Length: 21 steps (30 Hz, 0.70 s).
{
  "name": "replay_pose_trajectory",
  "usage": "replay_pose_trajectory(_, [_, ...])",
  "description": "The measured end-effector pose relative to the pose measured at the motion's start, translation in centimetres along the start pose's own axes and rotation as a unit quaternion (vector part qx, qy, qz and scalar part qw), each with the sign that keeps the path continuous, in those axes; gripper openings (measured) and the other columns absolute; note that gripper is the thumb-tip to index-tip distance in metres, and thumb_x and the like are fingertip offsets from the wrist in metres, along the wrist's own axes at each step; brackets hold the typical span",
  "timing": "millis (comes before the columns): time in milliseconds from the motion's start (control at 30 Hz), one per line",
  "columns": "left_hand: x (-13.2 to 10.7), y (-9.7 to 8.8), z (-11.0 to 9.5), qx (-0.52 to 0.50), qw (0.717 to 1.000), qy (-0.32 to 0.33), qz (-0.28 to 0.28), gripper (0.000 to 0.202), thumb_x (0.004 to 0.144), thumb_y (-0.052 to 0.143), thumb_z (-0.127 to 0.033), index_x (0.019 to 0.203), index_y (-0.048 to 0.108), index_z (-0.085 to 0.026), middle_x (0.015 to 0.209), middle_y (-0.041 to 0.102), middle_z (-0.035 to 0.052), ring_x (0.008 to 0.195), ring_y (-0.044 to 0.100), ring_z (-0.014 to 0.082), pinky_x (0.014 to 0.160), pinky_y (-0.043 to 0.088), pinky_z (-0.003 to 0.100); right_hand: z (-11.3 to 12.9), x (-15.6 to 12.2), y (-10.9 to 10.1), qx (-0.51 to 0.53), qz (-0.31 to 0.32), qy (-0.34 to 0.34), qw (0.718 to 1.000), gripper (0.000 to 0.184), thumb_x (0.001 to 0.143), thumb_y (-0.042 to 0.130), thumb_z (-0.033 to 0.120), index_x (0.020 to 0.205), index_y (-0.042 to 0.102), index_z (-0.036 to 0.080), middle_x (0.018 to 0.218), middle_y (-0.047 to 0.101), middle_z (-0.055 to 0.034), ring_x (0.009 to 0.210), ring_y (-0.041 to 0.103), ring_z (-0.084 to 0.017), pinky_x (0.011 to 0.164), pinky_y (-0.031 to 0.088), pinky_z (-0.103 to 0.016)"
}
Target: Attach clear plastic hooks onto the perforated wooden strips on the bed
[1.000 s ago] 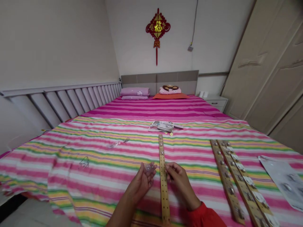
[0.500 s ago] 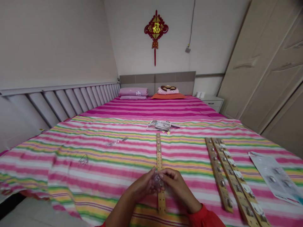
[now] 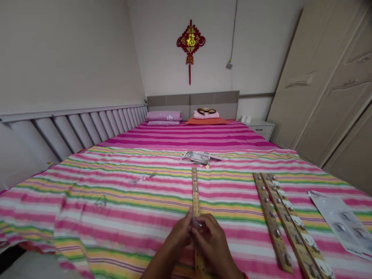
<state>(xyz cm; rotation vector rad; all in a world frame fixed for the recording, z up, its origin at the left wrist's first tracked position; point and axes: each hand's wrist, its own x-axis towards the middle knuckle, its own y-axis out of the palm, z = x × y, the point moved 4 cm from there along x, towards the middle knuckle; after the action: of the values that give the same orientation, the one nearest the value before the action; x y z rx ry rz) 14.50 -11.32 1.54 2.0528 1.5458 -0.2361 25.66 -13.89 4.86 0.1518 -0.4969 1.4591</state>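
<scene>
Striped bedding [image 3: 122, 193] covers the bed, with a perforated wooden strip [image 3: 195, 190] lying along its middle. Since a second ago the left hand [image 3: 178, 236] and right hand [image 3: 212, 242] have closed together over the strip's near part, pinching a small clear piece [image 3: 197, 223] against it.

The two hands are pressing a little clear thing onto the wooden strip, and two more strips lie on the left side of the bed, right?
Not quite. The head view shows the two other strips lying on the right side of the bed, not the left. The rest fits: the left hand and right hand meet over the wooden strip around a little clear thing.
</scene>
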Motion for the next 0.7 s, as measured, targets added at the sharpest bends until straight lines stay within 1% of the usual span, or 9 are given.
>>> replay_pose_trajectory(100, [0.2,-0.3,-0.2,0.023,0.997,-0.008,-0.068,0.065,0.063,0.05,-0.079,0.066,0.058,-0.015,0.048,0.049,-0.0042,0.038,0.032,0.0048,0.047,0.018,0.022,-0.6,0.1,0.2,0.02,0.006,0.022,1.0,0.008,0.077,0.063,0.028,0.082,0.068,0.024,0.081,0.065,-0.0053,0.073,0.059,-0.021,0.063,0.046,-0.029])
replay_pose_trajectory(167, [0.2,-0.2,-0.5,0.036,0.997,-0.02,-0.072,0.067,0.063,0.046,-0.081,0.063,0.058,-0.015,0.046,0.047,-0.0046,0.037,0.029,0.0043,0.047,0.015,0.022,-1.3,0.2,0.1,0.059,-0.005,0.057,0.997,0.012,0.075,0.067,0.033,0.081,0.069,0.023,0.078,0.065,-0.0054,0.07,0.058,-0.02,0.061,0.046,-0.029])
replay_pose_trajectory(233, [0.1,-0.1,-0.8,0.051,0.996,-0.022,-0.064,0.069,0.065,0.043,-0.081,0.064,0.06,-0.015,0.05,0.053,-0.0017,0.039,0.038,0.0065,0.048,0.018,0.022,-2.4,0.3,0.1,0.141,-0.02,0.125,0.982,0.021,0.07,0.073,0.039,0.08,0.069,0.021,0.073,0.066,-0.0051,0.065,0.058,-0.02,0.058,0.046,-0.03])
replay_pose_trajectory(300, [-0.2,-0.1,-1.1,0.084,0.995,0.008,-0.062,0.066,0.067,0.044,-0.079,0.066,0.062,-0.015,0.054,0.059,0.0021,0.045,0.048,0.0107,0.049,0.025,0.023,-3.4,0.3,0.3,0.251,-0.028,0.196,0.948,0.029,0.064,0.077,0.043,0.078,0.068,0.02,0.067,0.066,-0.0032,0.058,0.056,-0.017,0.054,0.045,-0.029])
replay_pose_trajectory(367, [-0.6,0.0,-1.5,0.123,0.987,0.088,-0.056,0.057,0.068,0.053,-0.071,0.069,0.064,-0.015,0.059,0.062,0.0035,0.053,0.054,0.0143,0.054,0.035,0.026,-3.9,0.2,0.5,0.338,-0.03,0.241,0.91,0.029,0.062,0.079,0.042,0.075,0.068,0.019,0.063,0.065,-0.0013,0.054,0.055,-0.015,0.053,0.044,-0.027])
replay_pose_trajectory(467, [-1.4,0.1,-1.8,0.153,0.965,0.202,-0.064,0.04,0.063,0.074,-0.047,0.089,0.066,-0.018,0.075,0.066,0.0038,0.069,0.06,0.0176,0.066,0.045,0.028,-3.9,-0.2,0.4,0.394,-0.06,0.288,0.871,0.025,0.06,0.081,0.036,0.071,0.067,0.018,0.061,0.064,0.0006,0.053,0.055,-0.012,0.051,0.043,-0.023])
replay_pose_trajectory(567, [-1.8,-0.3,-1.5,0.169,0.955,0.222,-0.103,0.055,0.052,0.082,-0.021,0.103,0.061,-0.02,0.096,0.067,0.0068,0.081,0.063,0.0201,0.072,0.05,0.03,-3.4,-0.6,0.6,0.436,-0.063,0.316,0.84,0.023,0.059,0.082,0.032,0.07,0.068,0.019,0.065,0.067,0.0007,0.057,0.06,-0.013,0.053,0.046,-0.023])
replay_pose_trajectory(633, [-1.9,-0.5,-1.4,0.174,0.953,0.225,-0.102,0.053,0.053,0.079,-0.015,0.103,0.061,-0.019,0.099,0.066,0.0082,0.085,0.063,0.0208,0.074,0.052,0.031,-2.9,-0.7,0.9,0.466,-0.044,0.323,0.823,0.02,0.06,0.082,0.029,0.071,0.068,0.019,0.068,0.069,0.0002,0.062,0.062,-0.014,0.057,0.048,-0.023])
replay_pose_trajectory(700, [-2.0,-0.6,-1.3,0.173,0.955,0.229,-0.081,0.045,0.057,0.076,-0.015,0.1,0.063,-0.018,0.097,0.066,0.0085,0.086,0.063,0.0213,0.077,0.053,0.032,-2.7,-0.9,1.1,0.492,-0.03,0.329,0.806,0.019,0.061,0.082,0.026,0.071,0.068,0.019,0.07,0.069,0.0002,0.063,0.063,-0.013,0.06,0.049,-0.022])
